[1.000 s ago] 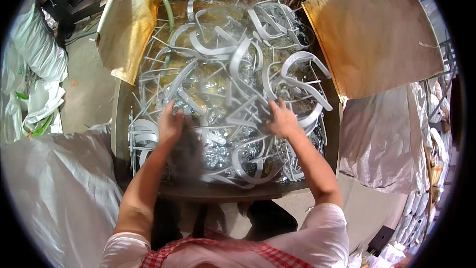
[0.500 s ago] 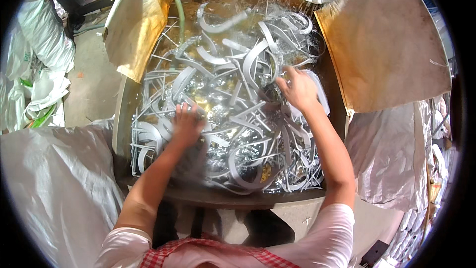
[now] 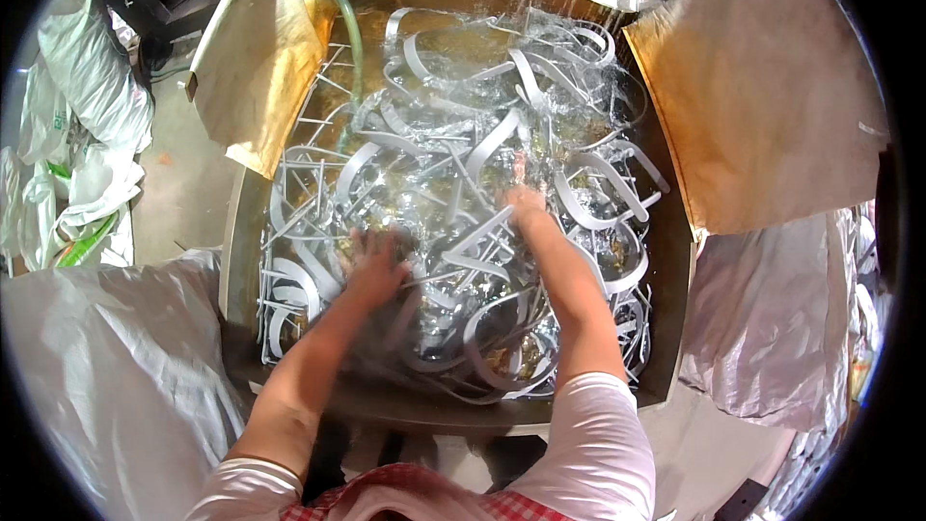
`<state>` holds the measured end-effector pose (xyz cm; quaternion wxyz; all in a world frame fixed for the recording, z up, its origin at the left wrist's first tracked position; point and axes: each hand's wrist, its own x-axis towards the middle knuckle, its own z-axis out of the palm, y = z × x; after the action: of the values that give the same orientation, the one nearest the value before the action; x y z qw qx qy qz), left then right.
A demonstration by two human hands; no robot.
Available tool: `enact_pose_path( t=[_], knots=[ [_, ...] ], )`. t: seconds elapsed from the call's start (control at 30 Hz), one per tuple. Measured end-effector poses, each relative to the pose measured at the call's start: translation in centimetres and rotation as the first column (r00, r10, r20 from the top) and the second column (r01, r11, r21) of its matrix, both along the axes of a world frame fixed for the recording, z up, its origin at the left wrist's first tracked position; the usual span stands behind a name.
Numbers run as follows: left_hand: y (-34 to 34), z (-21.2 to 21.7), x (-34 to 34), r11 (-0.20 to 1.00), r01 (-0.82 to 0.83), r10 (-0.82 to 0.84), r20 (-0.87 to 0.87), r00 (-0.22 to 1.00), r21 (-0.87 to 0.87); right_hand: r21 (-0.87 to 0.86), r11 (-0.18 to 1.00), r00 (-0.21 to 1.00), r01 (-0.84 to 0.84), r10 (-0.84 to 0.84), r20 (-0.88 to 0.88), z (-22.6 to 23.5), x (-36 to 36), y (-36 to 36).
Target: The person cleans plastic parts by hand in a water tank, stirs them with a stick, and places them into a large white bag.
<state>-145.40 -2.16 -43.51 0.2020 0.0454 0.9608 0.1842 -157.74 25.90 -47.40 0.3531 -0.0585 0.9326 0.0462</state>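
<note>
Had the left hand (image 3: 376, 268) low over the near-left part of a water-filled tub (image 3: 241, 232) – too blurred to tell how far open, or whether holding anything. Had the right hand (image 3: 524, 198) near the middle, fingers dipped in splashing water, so couldn't tell about that grip either. Saw curved grey strips (image 3: 495, 140) tangled all around both, plus a green hose (image 3: 351, 39) at far left.
</note>
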Motion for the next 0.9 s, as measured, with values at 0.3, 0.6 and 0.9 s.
enact_pose_path(
  t=[0.3, 0.6, 0.9],
  knots=[
    [-0.8, -1.7, 0.0, 0.998, -0.011, 0.006, 0.069, 0.998, 0.067, -0.366, 0.926, 0.992, 0.094, -0.119, -0.048, 6.0, 6.2, 1.1],
    [-0.5, -0.8, -0.6, 1.0, 0.017, -0.016, 0.178, 0.984, -0.004, -0.6, 0.703, 0.803, 0.381, -0.574, -0.162, 12.4, -6.2, 3.3],
    [-1.1, -4.9, -0.5, 0.992, -0.012, -0.004, 0.129, 0.992, 0.123, -0.628, 0.707, 0.57, 0.327, -0.677, -0.466, 3.0, -10.6, 4.7]
  ],
)
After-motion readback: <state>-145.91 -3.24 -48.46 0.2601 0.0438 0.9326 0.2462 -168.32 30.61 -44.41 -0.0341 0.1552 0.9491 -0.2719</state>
